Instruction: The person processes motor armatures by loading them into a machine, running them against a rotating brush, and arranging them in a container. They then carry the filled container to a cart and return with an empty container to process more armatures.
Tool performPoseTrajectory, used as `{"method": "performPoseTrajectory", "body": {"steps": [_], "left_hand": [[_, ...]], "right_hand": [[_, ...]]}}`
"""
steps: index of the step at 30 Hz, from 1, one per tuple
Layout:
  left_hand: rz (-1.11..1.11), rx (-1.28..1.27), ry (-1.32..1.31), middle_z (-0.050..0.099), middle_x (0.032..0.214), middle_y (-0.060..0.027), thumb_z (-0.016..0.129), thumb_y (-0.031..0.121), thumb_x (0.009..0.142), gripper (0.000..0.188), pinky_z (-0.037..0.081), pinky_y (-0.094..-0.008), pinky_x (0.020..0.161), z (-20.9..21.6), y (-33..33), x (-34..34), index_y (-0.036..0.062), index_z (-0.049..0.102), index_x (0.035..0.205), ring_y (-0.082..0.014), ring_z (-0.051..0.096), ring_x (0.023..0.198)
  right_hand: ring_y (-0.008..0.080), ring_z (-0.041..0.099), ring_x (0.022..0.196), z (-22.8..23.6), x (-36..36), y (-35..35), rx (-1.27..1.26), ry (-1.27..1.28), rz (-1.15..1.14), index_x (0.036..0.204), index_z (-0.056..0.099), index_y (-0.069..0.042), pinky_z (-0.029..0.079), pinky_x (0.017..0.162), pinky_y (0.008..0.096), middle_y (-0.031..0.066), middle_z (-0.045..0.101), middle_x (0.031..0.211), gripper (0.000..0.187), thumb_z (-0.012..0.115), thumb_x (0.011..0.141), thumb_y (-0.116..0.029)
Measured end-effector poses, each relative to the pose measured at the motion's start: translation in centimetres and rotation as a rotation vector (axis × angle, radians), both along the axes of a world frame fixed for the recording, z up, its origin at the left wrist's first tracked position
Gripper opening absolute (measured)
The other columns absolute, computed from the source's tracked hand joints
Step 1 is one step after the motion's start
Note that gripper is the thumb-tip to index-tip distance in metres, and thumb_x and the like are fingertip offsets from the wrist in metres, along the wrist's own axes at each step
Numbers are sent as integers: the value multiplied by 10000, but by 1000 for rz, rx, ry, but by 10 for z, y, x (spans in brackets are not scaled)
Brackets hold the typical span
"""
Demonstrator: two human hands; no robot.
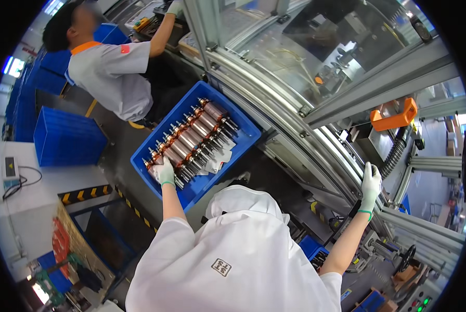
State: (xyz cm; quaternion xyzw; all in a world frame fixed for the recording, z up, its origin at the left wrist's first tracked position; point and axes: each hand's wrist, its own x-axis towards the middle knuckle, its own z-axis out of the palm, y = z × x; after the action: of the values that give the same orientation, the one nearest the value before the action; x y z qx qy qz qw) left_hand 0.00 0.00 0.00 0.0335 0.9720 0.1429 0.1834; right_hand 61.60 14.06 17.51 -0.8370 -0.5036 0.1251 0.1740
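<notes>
A blue plastic bin holds a row of several motor rotors with metal cores, copper windings and long shafts. My left hand, in a white glove with a green cuff, reaches into the bin's near left end. Its fingers are closed around the endmost rotor, whose body they partly cover. White paper slips lie beside the shafts. Far to the right, my right hand, gloved the same way, is raised beside the machine's metal frame with its fingers stretched upward. Nothing shows in it.
A glazed machine enclosure with aluminium rails runs along the right, with an orange handle on it. At the upper left a co-worker reaches toward a bench. A blue box stands on the left, near black-and-yellow floor striping.
</notes>
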Motion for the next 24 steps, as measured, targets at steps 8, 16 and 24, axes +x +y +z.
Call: {"method": "performPoseTrajectory", "body": {"steps": [8,16,24], "left_hand": [[-150,40,9,536,1156,-346,496,411,868,626,422,-454,952,-33,4,-7,-139,455,1166,-432,530,1104],[-40,747,-626,622,864,-110,510,307,928,394,486,-310,645,-28,-36,-43,-69,568,1029,-241,584,731],[-56,1328,-1030,571,1077,-64,563,486,876,555,515,-406,730,55,-19,-5,108,465,1270,-217,578,898]], "right_hand": [[267,620,827,10,-3,-3,30,-94,-5,996,652,-26,453,769,352,168,664,913,415,537,882,-408],[330,631,834,10,-14,-5,90,-154,-14,894,683,-76,475,742,400,158,663,835,337,541,846,-378],[320,632,849,20,-19,-3,59,-112,-25,882,685,-77,477,781,400,154,669,854,351,529,836,-387]]}}
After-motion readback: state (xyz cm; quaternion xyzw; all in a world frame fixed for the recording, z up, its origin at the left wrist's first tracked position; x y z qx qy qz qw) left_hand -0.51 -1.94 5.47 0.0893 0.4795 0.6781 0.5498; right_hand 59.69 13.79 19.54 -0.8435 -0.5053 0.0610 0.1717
